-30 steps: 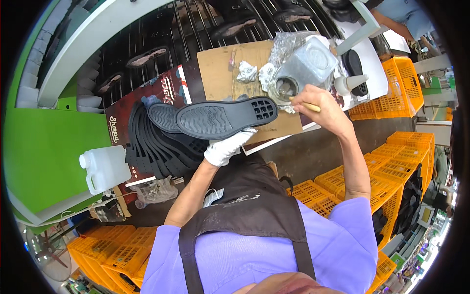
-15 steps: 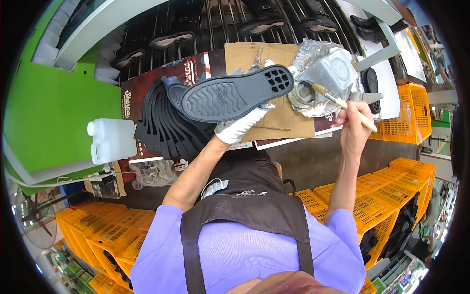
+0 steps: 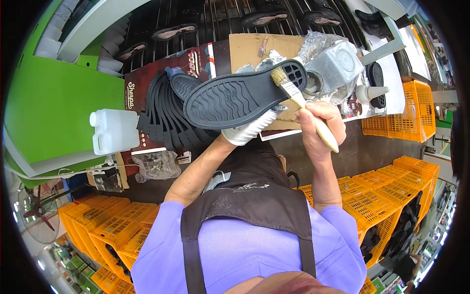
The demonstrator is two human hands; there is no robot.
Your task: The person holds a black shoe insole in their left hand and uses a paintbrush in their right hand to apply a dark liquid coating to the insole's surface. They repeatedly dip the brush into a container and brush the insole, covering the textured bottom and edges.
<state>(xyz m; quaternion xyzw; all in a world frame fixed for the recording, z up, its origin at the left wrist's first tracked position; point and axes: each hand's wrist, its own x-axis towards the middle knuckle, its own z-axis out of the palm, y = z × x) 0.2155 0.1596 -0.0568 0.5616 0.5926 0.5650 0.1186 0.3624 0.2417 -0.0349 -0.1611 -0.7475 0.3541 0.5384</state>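
Note:
My left hand [image 3: 251, 128], in a white glove, grips a black shoe sole [image 3: 230, 100] from below, its fingers mostly hidden under it. The sole's wavy-grooved face is up, with a grid of square hollows at the right end. In my bare right hand [image 3: 320, 128] is a paintbrush [image 3: 296, 95] with a pale handle. Its yellowish bristles touch or hover just above the sole beside the hollows. Just right of the sole lies a clear plastic container [image 3: 338, 66] wrapped in crumpled film. A fanned stack of black sole pieces [image 3: 164, 117] rests to the left, beside another sole [image 3: 186, 85].
A white jug [image 3: 115, 132] stands at the left by the green surface [image 3: 63, 108]. Beyond the cardboard [image 3: 245, 49], black shoes [image 3: 176, 32] sit on a rack of rollers. A white nozzle bottle [image 3: 369, 93] is at the right. Orange crates [image 3: 382, 196] stand behind on both sides.
My right hand has brought the brush left from the container's mouth onto the sole's right end. The sole in my left hand has shifted slightly right and tilted.

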